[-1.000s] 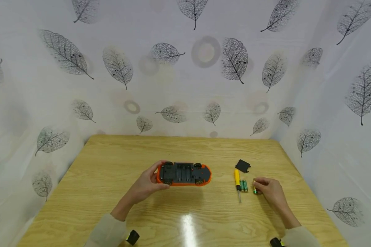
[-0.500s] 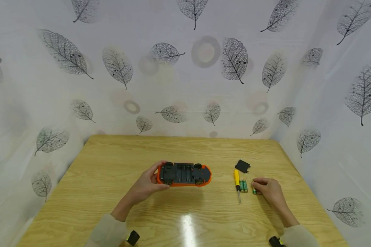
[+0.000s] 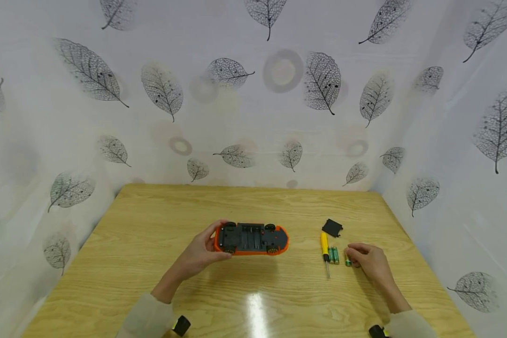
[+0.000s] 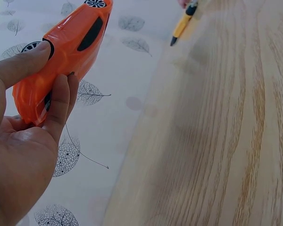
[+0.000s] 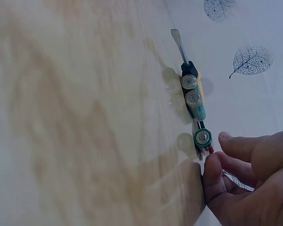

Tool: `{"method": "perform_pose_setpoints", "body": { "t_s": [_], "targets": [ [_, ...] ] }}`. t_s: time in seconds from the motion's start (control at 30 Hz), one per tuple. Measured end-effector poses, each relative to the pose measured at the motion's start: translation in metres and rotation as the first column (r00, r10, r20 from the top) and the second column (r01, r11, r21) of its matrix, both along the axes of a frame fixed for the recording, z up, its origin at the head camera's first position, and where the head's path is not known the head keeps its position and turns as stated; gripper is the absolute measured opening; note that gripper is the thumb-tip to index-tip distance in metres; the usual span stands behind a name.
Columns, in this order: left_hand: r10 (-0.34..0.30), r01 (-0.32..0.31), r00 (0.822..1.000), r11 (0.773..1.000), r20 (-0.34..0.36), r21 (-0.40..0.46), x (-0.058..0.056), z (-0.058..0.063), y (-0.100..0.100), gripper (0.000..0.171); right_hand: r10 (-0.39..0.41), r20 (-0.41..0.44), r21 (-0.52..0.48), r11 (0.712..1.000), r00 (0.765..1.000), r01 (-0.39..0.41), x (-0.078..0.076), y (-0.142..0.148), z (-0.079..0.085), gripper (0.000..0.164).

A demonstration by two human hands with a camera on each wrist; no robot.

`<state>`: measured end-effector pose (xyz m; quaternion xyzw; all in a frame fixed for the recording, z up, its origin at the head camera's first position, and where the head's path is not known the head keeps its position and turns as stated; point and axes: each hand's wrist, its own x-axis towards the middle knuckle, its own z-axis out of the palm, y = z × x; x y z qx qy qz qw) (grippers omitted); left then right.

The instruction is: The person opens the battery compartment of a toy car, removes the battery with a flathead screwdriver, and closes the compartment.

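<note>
My left hand point(image 3: 196, 256) grips the rear of an orange toy car point(image 4: 68, 52), held upside down. The dark underside and its uncovered battery compartment point(image 3: 251, 237) face me in the head view. In the left wrist view, my thumb lies by a wheel and my fingers wrap the far side. My right hand point(image 3: 369, 260) is low over the table at a small green battery point(image 5: 203, 137), fingertips right at its copper end. I cannot tell whether they pinch it. Two more green batteries point(image 3: 333, 255) lie to the left, beside a yellow-handled screwdriver point(image 3: 324, 245).
A black battery cover point(image 3: 332, 227) lies on the wooden table point(image 3: 173, 206) behind the screwdriver. Leaf-patterned white sheeting point(image 3: 236, 117) hangs along the back and both sides of the table. Light glares off the table's front middle.
My right fingertips have shifted slightly over the battery and now cover more of its upper end. The left hand and the toy car have stayed in place.
</note>
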<state>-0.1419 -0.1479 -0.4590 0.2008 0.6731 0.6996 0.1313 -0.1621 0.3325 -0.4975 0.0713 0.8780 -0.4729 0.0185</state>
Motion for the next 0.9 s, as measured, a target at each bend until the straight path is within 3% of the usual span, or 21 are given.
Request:
{"method": "perform_pose_setpoints", "body": {
  "t_s": [0.37,0.9],
  "targets": [
    [-0.002,0.001,1.000,1.000,-0.008,-0.002,0.0001,-0.0011,-0.0004,0.085,-0.016,-0.003,0.010,1.000,1.000,0.016,-0.0018,0.0026,-0.0023,0.039],
    [-0.011,0.011,1.000,1.000,-0.013,0.009,-0.0001,-0.0014,-0.0017,0.087,-0.039,0.054,-0.095,0.995,0.998,0.044,0.0003,0.0020,0.0049,0.045]
  ]
}}
